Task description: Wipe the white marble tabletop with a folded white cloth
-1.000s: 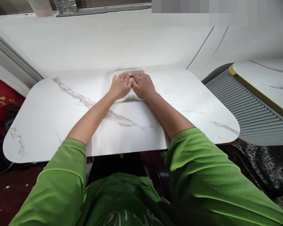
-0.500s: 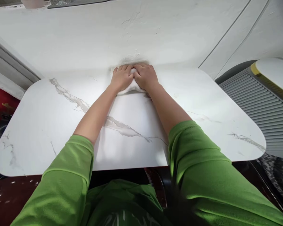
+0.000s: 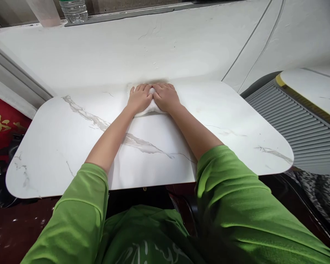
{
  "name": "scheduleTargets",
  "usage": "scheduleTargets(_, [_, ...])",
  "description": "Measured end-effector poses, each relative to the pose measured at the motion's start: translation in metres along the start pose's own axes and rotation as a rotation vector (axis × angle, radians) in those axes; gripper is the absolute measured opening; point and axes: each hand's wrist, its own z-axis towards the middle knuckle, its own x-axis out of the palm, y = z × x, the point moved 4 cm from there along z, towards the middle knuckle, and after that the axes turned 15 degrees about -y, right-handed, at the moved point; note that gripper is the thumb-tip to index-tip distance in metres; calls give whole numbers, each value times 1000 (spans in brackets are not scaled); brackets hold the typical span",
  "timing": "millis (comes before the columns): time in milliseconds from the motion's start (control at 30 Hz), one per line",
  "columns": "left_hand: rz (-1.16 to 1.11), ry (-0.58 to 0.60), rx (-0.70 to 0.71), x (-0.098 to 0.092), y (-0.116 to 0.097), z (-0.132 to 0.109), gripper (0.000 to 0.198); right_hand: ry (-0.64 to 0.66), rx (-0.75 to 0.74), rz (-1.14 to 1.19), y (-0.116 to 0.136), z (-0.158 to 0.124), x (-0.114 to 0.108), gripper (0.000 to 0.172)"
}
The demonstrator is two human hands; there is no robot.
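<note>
A folded white cloth (image 3: 151, 108) lies at the far side of the white marbled table (image 3: 148, 172), close to the wall. My left hand (image 3: 139, 98) presses on its left part, fingers over the top and pointing at the wall. On the right part rests my right hand (image 3: 166, 96) in the same way, its thumb close to the left thumb. Between the thumbs and below the palms some of the cloth shows; the rest is hidden beneath the hands. Both arms stretch forward in green sleeves.
The white wall (image 3: 121, 55) rises behind the table. A clear plastic bottle (image 3: 75, 13) and a pinkish cup (image 3: 47, 14) stand on the ledge above. To the right is another table (image 3: 307, 82) with a grey ribbed side; a red cloth-like thing (image 3: 4, 126) with gold marks is at left.
The view has tilted up and shifted, so more of the ledge, bottle and cup shows. Both hands remain on the cloth near the wall, with little visible movement over the table.
</note>
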Motion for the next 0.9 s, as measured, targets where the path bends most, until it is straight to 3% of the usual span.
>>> scheduleTargets(233, [12,5,-9,-16,-7,-41,49,7,-28,15,29,-33,-25,50])
scheduleTargets(600, [12,96,56,-63,-26,-138,51,115,-33,-68,95,-114,-85,55])
scheduleTargets(900, [73,74,61,-94,-47,-216,51,156,-133,-50,130,-173,-120,56])
